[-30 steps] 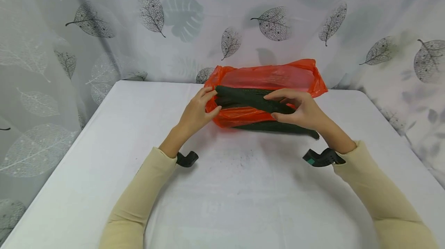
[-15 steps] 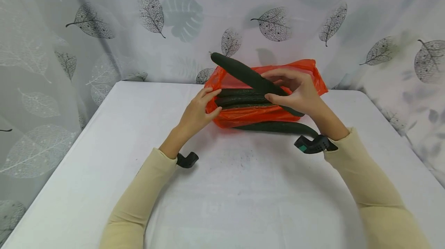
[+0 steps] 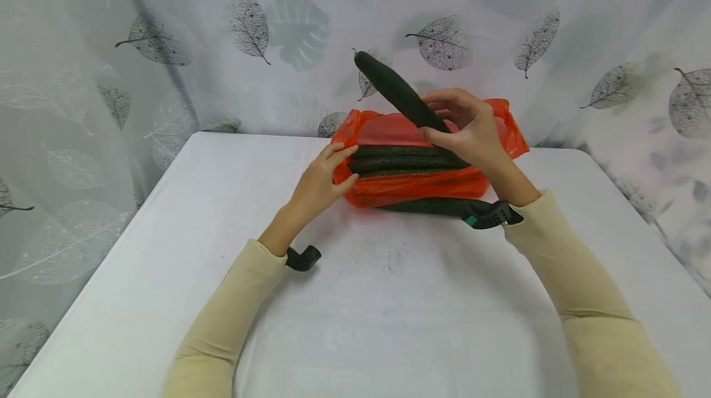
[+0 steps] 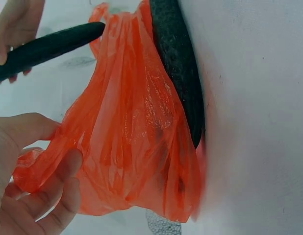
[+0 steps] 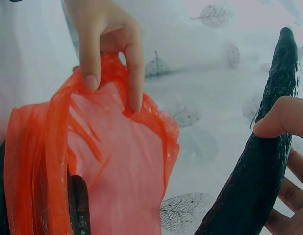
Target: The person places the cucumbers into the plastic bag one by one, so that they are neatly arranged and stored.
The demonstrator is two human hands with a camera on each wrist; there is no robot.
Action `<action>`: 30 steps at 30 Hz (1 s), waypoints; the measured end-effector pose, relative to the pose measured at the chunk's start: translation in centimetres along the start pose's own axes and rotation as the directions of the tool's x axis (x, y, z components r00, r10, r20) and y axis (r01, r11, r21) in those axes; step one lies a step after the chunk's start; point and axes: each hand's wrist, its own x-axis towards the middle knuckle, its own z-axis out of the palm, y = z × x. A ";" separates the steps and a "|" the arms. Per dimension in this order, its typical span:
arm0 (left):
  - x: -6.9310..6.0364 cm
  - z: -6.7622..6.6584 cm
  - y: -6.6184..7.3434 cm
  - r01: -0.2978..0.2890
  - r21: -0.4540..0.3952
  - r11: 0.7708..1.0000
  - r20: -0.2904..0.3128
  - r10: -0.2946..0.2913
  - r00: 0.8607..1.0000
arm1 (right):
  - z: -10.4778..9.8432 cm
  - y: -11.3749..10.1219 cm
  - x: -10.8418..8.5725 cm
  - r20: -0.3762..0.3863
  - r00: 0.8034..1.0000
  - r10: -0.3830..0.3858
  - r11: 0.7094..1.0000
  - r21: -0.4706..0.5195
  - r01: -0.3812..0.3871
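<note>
A dark green cucumber (image 3: 395, 91) is held up at a slant over the bag by my right hand (image 3: 469, 129), thumb on one side and fingers on the other. The red plastic bag (image 3: 422, 187) lies open at the table's back, with several cucumbers (image 3: 408, 160) inside. My left hand (image 3: 319, 185) grips the bag's left edge, and the left wrist view shows thin plastic between thumb and fingers (image 4: 68, 164). Another cucumber (image 3: 428, 205) lies on the table along the bag's near side, partly hidden by it.
The white table (image 3: 378, 305) extends on both sides and in front of the bag. Behind it hangs a pale curtain (image 3: 222, 89) with a leaf print. Black devices (image 3: 303, 258) are strapped at both wrists.
My right hand has lifted a cucumber up out of the bag's opening, its far end rising and tilting upward. The left hand has kept its hold on the bag, and the view has shifted slightly.
</note>
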 end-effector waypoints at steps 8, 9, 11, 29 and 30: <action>0.0 0.0 0.1 0.002 0.002 1.000 0.003 -0.002 1.000 | -0.1 2.0 -0.2 0.001 0.997 0.078 0.997 0.017 -0.078; 0.1 0.0 0.1 0.001 0.002 1.000 0.001 -0.001 1.000 | -0.1 2.2 -0.3 0.003 0.996 0.088 0.996 0.006 -0.088; 0.1 -0.1 0.1 0.001 0.004 1.000 -0.001 -0.001 1.000 | -0.2 2.8 -0.4 0.007 0.995 0.102 0.995 -0.019 -0.102; 0.1 0.0 0.1 0.001 0.022 1.000 -0.012 0.000 1.000 | -1.9 6.5 -2.4 0.150 0.956 0.253 0.954 -0.203 -0.220; 0.1 0.0 0.0 0.001 0.024 1.000 -0.011 -0.001 1.000 | -2.0 6.2 -2.5 0.162 0.951 0.264 0.948 -0.223 -0.225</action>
